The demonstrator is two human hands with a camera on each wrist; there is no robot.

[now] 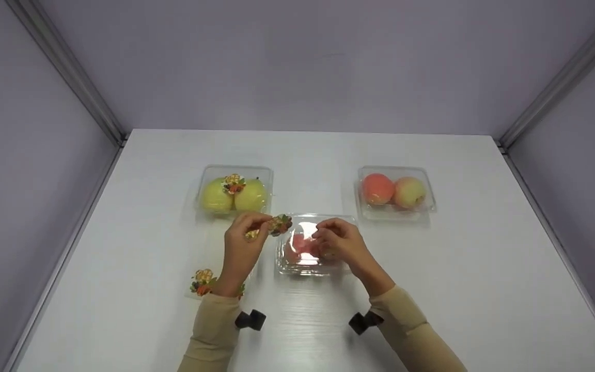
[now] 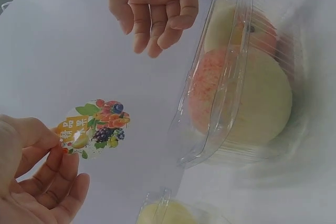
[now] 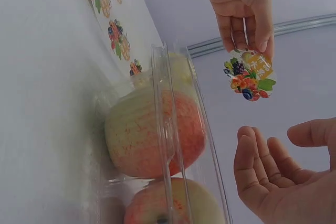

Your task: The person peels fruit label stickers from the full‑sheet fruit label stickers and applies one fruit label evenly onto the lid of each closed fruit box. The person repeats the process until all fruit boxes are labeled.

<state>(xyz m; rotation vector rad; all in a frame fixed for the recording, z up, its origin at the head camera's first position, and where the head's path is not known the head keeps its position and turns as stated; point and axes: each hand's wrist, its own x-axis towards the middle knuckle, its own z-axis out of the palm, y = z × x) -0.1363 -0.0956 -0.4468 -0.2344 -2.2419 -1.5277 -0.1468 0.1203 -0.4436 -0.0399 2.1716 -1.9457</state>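
My left hand [image 1: 242,245] pinches a round fruit-printed sticker [image 1: 280,225] by its edge, between thumb and fingers. That sticker [image 2: 97,128] shows grapes, berries and orange lettering in the left wrist view. It hangs above the upper left corner of a closed clear plastic box [image 1: 280,269], in which red-and-yellow apples [image 2: 260,98] lie. Over the right part of this box is my right hand [image 1: 346,242], its fingers loosely bent and holding nothing. The right wrist view has this hand's thumb [image 3: 310,132] apart from its fingers, below the sticker.
Behind on the left, a clear box [image 1: 209,168] holds two yellow-green pears [image 1: 250,196] and bears a similar sticker [image 1: 234,184]. Another box [image 1: 395,214], back right, contains two apples [image 1: 378,189]. A sheet of stickers [image 3: 137,17] lies under my left forearm on the white table [image 1: 483,258].
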